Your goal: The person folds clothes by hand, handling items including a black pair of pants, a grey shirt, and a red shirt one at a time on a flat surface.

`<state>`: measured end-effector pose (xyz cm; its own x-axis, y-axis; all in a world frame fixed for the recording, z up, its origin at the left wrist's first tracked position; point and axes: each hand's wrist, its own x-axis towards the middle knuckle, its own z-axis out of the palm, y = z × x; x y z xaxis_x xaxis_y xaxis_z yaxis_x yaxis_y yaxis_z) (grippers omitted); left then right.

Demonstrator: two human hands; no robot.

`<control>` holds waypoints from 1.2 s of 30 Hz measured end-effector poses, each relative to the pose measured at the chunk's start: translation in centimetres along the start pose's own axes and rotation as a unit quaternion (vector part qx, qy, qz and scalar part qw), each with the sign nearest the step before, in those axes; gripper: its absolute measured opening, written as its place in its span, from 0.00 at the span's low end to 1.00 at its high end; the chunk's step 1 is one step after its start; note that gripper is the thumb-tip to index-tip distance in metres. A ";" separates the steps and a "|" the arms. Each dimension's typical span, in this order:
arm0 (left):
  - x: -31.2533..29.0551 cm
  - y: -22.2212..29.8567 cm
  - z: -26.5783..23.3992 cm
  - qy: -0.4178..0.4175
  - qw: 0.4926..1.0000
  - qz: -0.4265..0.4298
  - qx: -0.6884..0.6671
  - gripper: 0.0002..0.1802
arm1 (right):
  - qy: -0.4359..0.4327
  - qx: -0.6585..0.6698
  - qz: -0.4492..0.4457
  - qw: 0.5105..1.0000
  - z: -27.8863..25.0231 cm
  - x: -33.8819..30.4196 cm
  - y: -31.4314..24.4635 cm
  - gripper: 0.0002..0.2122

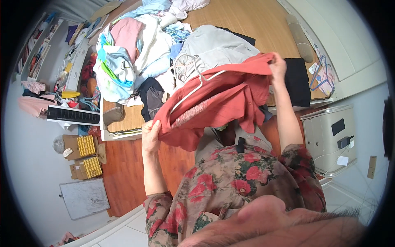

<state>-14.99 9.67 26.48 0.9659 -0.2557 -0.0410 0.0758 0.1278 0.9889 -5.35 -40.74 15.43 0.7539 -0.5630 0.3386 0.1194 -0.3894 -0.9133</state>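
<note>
A red garment (230, 101) with buttons hangs stretched between my two hands, in front of my body at the near edge of the bed. My left hand (151, 133) pinches one end of it. At the other end, higher and to the right, my right hand (277, 68) grips the cloth with closed fingers. A white hanger (200, 78) lies in the garment's opening, its hook pointing away from me and part of its frame hidden by the red cloth. Behind it spreads a pale grey garment (222, 43) on the bed.
On the bed (263, 16), a heap of white, blue and pink clothes (127, 41) lies to the left. Black cloth (297, 82) and a blue hanger (323, 72) are at the right. A beige cabinet (329, 144) holding a phone stands right; yellow-filled boxes (87, 156) sit left on the floor.
</note>
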 end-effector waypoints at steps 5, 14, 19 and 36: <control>-0.3 -2.1 -0.1 0.110 0.981 0.043 -0.155 0.23 | -0.340 0.055 0.230 0.910 3.6 -7.2 -5.1 0.17; 1.5 -1.1 4.6 0.055 0.991 0.000 -0.125 0.14 | -0.313 0.580 0.141 0.739 -3.2 -5.1 -12.0 0.31; 2.9 -1.4 5.9 0.038 0.992 -0.012 -0.118 0.13 | -0.286 0.663 0.114 0.682 -7.9 -4.4 -10.8 0.36; 6.3 -3.1 8.8 0.073 0.986 0.015 -0.151 0.19 | -0.287 0.267 0.238 0.888 -17.6 -11.5 -6.0 0.11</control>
<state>-11.35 -0.75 24.42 0.9924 -0.1102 -0.0543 0.0958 0.4173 0.9037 -26.15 -44.78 21.03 0.9882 -0.0461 -0.1459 -0.1273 0.2818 -0.9510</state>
